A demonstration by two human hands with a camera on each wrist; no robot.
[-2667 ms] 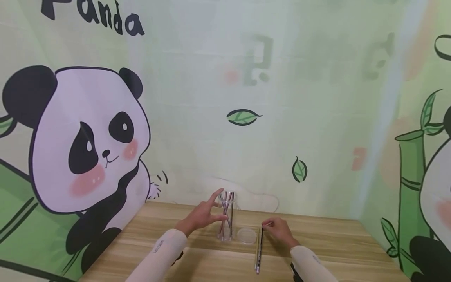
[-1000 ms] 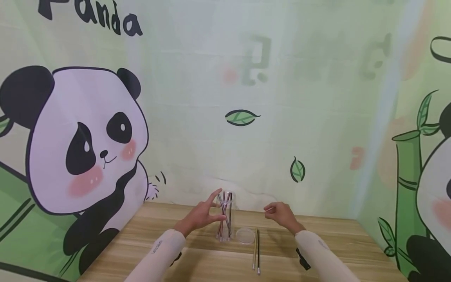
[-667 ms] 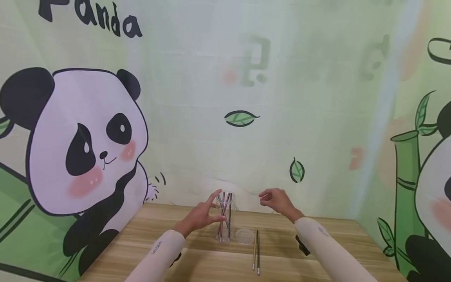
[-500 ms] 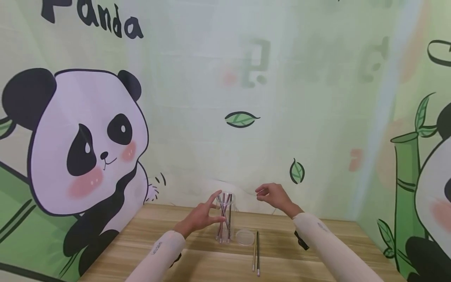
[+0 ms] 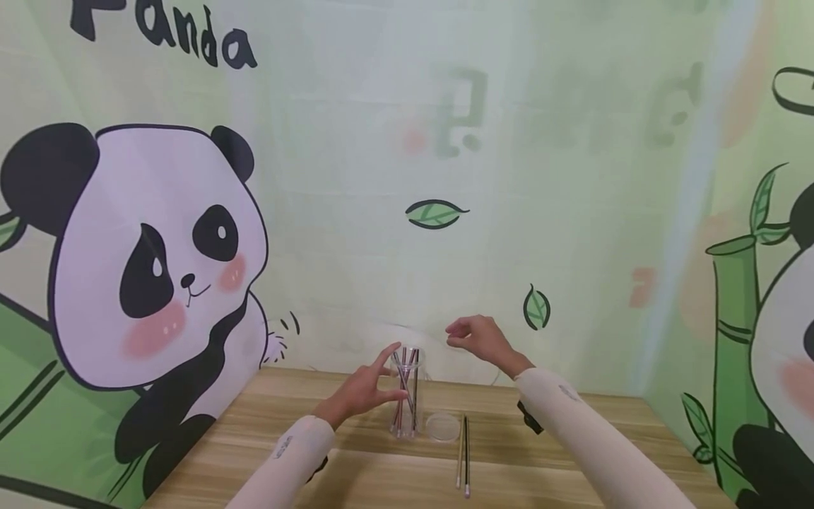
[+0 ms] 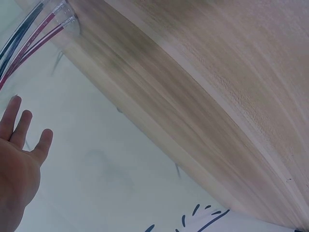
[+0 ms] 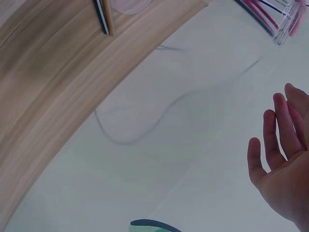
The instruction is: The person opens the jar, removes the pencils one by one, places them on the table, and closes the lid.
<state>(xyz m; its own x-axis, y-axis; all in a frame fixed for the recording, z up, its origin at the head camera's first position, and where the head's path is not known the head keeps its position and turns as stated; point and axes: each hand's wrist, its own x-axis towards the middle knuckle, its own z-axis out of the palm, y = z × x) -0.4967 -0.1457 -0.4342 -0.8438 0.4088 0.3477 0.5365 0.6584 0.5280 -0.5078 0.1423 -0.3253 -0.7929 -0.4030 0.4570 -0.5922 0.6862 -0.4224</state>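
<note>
On the table stands a tall clear jar (image 5: 416, 406) with several dark and reddish pencils (image 6: 36, 26) leaning in it. My left hand (image 5: 357, 390) holds the jar from its left side, thumb across the front and index finger up by the rim. My right hand (image 5: 485, 339) is raised to the right of the jar, a little above rim height. Its fingers (image 7: 271, 145) are loosely bent, and nothing shows between them. In front lie a yellow pencil (image 5: 460, 456) and a black pencil (image 5: 467, 459), nearly side by side.
A round clear lid (image 5: 443, 427) lies flat between the jar and the two pencils. Behind the wooden table (image 5: 572, 452) hangs a pale green backdrop (image 5: 572, 212) printed with pandas, bamboo and leaves.
My right hand was at the tip of the black pencil; it has left that pencil on the table, risen and moved left toward the jar. The left hand stays put.
</note>
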